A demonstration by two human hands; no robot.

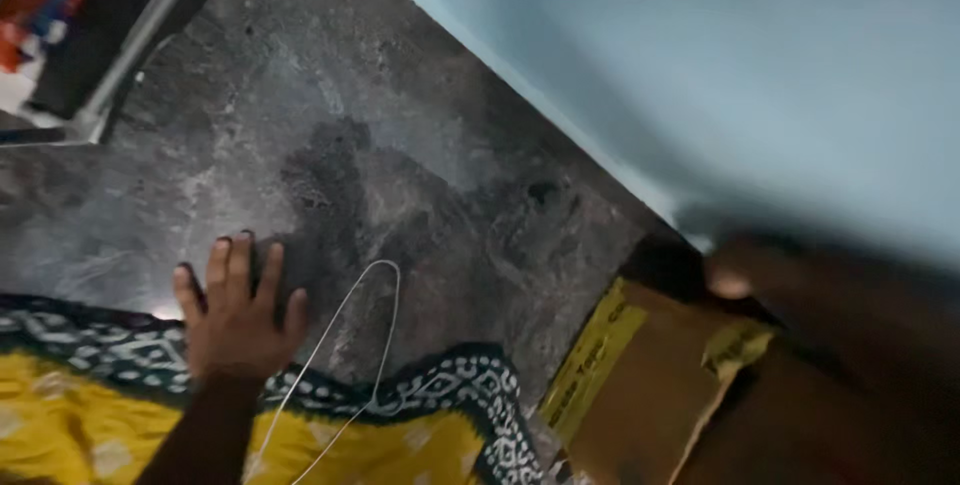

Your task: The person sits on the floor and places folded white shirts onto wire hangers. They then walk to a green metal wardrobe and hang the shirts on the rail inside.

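The left hand point(238, 313) lies flat and open, fingers spread, on the dark grey stone floor point(400, 145) at the dark patterned border of a yellow cloth point(90, 415), with a thin white cord point(372, 345) looping over the floor just beside it and trailing back across the cloth. The right hand point(735, 275) is blurred at the top edge of a brown cardboard box point(650, 395) sealed with yellow tape, which sits on the floor near the pale blue wall point(700, 65); whether it grips the box I cannot tell
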